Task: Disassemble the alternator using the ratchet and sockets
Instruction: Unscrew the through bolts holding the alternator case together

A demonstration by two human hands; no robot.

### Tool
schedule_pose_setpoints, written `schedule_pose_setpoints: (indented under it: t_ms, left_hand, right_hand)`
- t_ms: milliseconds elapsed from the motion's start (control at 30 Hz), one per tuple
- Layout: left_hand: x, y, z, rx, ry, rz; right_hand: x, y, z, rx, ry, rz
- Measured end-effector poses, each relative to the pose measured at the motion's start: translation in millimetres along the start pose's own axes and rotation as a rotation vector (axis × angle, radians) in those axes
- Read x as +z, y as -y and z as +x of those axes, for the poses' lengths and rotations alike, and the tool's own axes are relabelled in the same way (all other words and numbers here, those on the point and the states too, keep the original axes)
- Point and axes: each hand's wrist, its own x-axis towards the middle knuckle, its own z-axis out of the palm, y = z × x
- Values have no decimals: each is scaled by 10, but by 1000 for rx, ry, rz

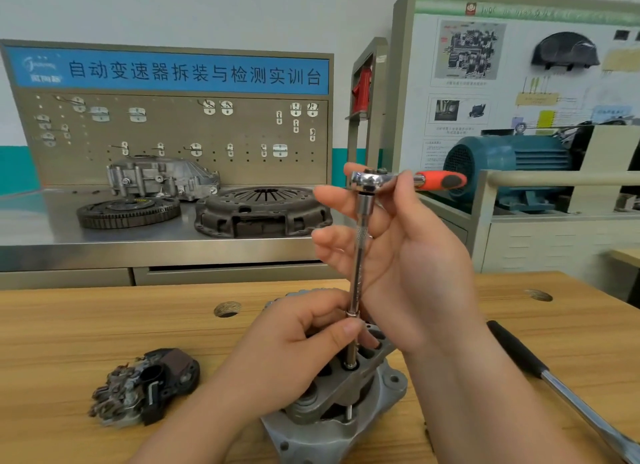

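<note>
Fingers [348, 326] of left hand [298, 356] pinch extension bar [358, 266] low, just above alternator [360, 394] standing on wooden table [86, 332]. Right hand [408, 255]: fingers spread, thumb and index hold ratchet [367, 179] atop the bar. Removed rectifier part [149, 387] lies to the left.

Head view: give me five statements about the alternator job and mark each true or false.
1. The ratchet has an orange handle. True.
2. The bar under it stands roughly upright on the alternator. True.
3. The left hand hangs free of the tool. False: it pinches the bar just above the alternator.
4. The dark part already taken off lies to the right of the alternator. False: it lies to its left.
5. The right hand holds the ratchet at its head. True.
</note>
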Motion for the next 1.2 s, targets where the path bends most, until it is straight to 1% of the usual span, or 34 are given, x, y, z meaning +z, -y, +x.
schedule_pose_setpoints:
  t_ms: [100, 200, 367, 467, 533, 567, 667, 700, 733, 800, 933, 1067, 1200]
  left_hand:
    - [-25, -11, 12, -7, 4, 10]
    - [-18, -35, 24, 9, -17, 10]
    - [-46, -95, 34, 73, -129, -31]
    - [-58, -117, 25, 104, -196, -88]
    - [-59, -120, 23, 105, -235, -114]
    - [-66, -122, 22, 107, -249, -120]
    - [-113, -134, 12, 118, -277, -136]
    - [-128, -138, 7, 117, -283, -156]
    - [-137, -141, 5, 115, -286, -180]
    - [-138, -147, 2, 110, -290, -220]
    - [-124, -160, -7, 105, -285, -228]
    - [-110, -163, -21, 109, -273, -215]
    - [-103, -187, -21, 119, -268, -223]
  right_hand:
    - [10, -2, -1, 6, 12, 0]
    - [-2, 30, 20, 8, 17, -72]
    - [-49, 123, 67, -50, 52, -225]
    - [-144, 120, 56, -16, -13, -377]
    - [-229, 102, -4, 34, -26, -611]
    - [-270, 96, -50, 65, 6, -769]
    - [-383, 85, -220, 194, 172, -1205]
    - [-414, 79, -269, 238, 201, -1337]
    - [-437, 75, -312, 269, 219, -1448]
    - [-457, 58, -369, 283, 244, -1578]
    - [-441, 15, -420, 238, 223, -1630]
    - [-435, -22, -438, 210, 184, -1573]
    - [-382, 40, -386, 179, 83, -1476]
